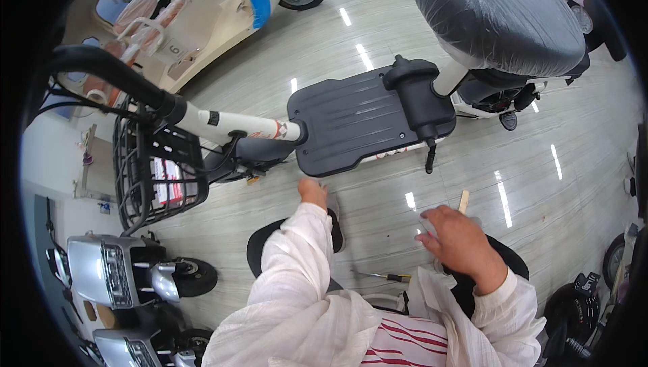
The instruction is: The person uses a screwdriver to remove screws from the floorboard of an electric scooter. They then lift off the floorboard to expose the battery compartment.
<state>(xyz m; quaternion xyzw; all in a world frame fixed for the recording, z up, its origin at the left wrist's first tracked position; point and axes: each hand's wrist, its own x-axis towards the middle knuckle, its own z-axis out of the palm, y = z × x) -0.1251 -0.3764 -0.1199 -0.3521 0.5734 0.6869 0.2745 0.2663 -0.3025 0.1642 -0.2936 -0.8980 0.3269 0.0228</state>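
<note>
A white electric scooter (250, 126) stands before me, with a ribbed dark footboard (358, 121). My left hand (312, 192) reaches down beside the footboard's near left corner; its fingers are mostly hidden below the wrist, so its grip does not show. Farther right, my right hand (464, 237) is held over the floor, thumb and fingers curled toward each other. Something small and clear with a reddish tint appears between their tips, too small to name. A pale wooden stick-like piece (464, 200) shows just beyond that hand. A screwdriver (395, 277) with a yellow-and-black handle lies near my lap.
The scooter carries a black basket (162, 175) at left and a plastic-wrapped seat (499, 16) at right. Silver scooters (101, 272) stand at lower left, a cream one (223, 30) at the back. Black wheels and parts (574, 309) are at lower right. The floor (378, 218) is glossy tile.
</note>
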